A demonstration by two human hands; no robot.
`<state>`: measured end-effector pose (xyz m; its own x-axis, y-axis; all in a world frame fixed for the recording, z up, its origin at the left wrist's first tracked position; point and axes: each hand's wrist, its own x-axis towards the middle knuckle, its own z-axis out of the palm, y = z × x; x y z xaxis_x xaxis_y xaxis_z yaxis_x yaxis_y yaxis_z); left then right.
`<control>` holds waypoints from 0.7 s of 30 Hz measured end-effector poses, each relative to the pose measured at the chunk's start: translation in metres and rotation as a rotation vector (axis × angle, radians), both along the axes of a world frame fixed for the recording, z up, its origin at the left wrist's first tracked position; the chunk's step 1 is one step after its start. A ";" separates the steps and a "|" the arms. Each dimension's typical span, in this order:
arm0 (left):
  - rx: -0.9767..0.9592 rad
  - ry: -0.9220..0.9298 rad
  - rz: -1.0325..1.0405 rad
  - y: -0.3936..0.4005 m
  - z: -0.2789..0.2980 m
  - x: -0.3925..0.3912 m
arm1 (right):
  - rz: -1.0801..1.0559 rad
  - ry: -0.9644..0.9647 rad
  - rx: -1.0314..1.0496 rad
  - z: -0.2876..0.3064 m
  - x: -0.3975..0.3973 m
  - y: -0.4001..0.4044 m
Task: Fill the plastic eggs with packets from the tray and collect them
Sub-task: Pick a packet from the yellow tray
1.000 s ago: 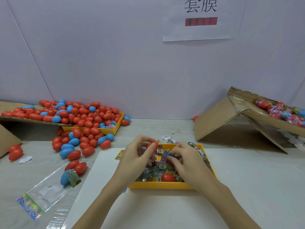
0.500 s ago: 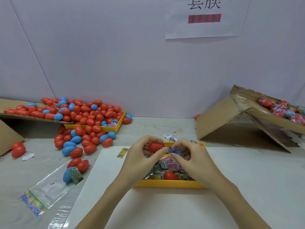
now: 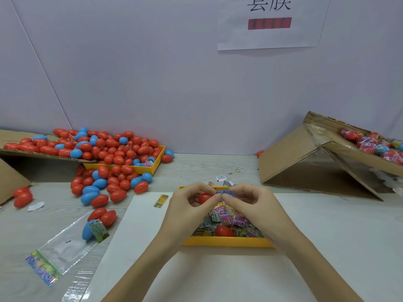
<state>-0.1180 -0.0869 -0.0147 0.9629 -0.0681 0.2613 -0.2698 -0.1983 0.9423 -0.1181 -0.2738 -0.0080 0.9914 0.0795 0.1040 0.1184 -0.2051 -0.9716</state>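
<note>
Since the earlier frame both hands have drawn closer together above the far end of the yellow tray [image 3: 226, 242], fingertips now nearly touching. The left hand [image 3: 187, 211] keeps its grip curled round a red egg [image 3: 204, 197] at centre frame; its long axis I cannot tell, most of it being hidden. The right hand [image 3: 256, 207] pinches a small blue packet [image 3: 227, 192] right against the egg. More packets [image 3: 226, 215] and another red egg [image 3: 224, 231] lie in the tray on the worktop [image 3: 207, 168].
</note>
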 end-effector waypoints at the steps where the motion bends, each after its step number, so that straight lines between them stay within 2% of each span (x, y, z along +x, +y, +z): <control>1: -0.040 0.013 -0.009 -0.001 0.001 -0.001 | 0.011 0.071 0.109 -0.001 0.000 0.001; 3: -0.090 0.023 -0.041 -0.002 0.003 -0.004 | 0.065 0.164 0.358 -0.002 -0.001 0.005; 6: -0.064 0.020 -0.112 -0.003 0.006 -0.006 | 0.065 0.259 0.710 -0.002 0.000 0.008; 9: -0.050 0.008 -0.156 -0.002 0.008 -0.005 | 0.011 0.258 0.827 -0.002 0.002 0.005; 12: -0.088 0.020 -0.142 -0.001 0.008 -0.005 | -0.038 0.220 0.768 -0.001 0.005 -0.001; 21: -0.129 0.057 -0.166 0.000 0.010 -0.006 | -0.043 0.117 0.348 -0.006 0.006 0.000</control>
